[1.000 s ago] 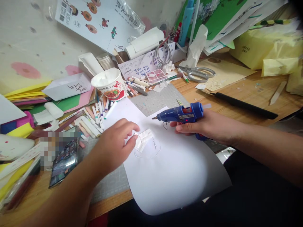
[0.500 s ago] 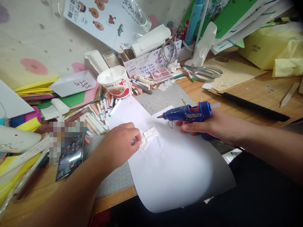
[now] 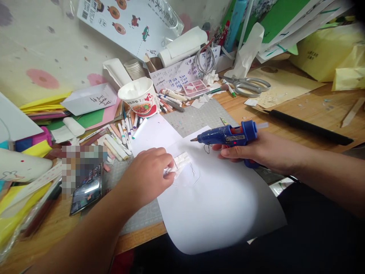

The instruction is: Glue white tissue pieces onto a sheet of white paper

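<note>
Glue gun (image 3: 226,136) in right hand (image 3: 252,149), box (image 3: 162,77) reading "4:00", "7:00"

Soft light is brightening the large white paper sheet (image 3: 211,213); shadow is dimming its right edge; glare is streaking the black rectangular phone (image 3: 87,193) at left.

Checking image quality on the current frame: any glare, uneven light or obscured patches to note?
Head view: the white paper is bright, falling off to grey at its lower right; head view: pale glare on the phone, with a mosaic patch partly over its top; head view: black upper-right corner, and dark clothing at lower right shows almost no detail.
</note>
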`<state>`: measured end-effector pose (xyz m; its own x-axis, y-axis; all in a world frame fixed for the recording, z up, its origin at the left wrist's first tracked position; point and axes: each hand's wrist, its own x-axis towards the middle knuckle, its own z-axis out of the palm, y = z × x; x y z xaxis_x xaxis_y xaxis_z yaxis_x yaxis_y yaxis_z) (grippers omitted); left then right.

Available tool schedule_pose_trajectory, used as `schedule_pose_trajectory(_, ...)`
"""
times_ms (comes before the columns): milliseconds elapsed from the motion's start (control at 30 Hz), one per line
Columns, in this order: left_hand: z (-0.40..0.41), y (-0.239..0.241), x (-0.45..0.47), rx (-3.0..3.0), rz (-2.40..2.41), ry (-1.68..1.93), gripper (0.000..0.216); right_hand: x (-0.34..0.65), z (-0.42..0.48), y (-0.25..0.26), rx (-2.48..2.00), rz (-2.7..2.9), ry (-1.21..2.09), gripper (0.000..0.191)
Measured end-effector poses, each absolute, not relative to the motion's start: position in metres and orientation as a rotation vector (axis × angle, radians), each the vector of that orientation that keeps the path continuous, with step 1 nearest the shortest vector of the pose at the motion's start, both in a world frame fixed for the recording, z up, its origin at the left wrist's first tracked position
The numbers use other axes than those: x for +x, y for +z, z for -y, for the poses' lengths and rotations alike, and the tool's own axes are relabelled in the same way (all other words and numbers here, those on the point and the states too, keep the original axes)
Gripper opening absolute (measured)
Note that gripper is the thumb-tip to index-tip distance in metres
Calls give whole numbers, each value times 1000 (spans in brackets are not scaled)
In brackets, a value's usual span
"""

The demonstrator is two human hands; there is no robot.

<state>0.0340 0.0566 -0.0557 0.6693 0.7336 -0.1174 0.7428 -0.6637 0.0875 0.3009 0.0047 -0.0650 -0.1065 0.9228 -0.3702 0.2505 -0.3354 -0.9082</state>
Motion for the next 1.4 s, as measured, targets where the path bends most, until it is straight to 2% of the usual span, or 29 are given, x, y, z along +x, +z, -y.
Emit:
schedule_pose_trajectory(167,-57,-55,35,2679,-1210,-75,20,301,-7,-68,-1602,1299,1455,38)
schedule_pose_trajectory(267,-64,-51,30,2583,-1240,-36,18,300,-7,-66,-1618,1298,1449,37)
schedule_pose_trajectory(500,-74,-26,9,2644,-1395,360,12,300,-6,-65,-1622,1292,1480,39)
schedule_pose_trajectory(867,-38,-66,-3,2863,-632,243,21,302,-5,-67,-1619,1252,1500,37)
schedule_pose_trajectory(1400,-54,-61,-10,2873,-403,347,25,302,-8,-70,-1595,1286,1477,37)
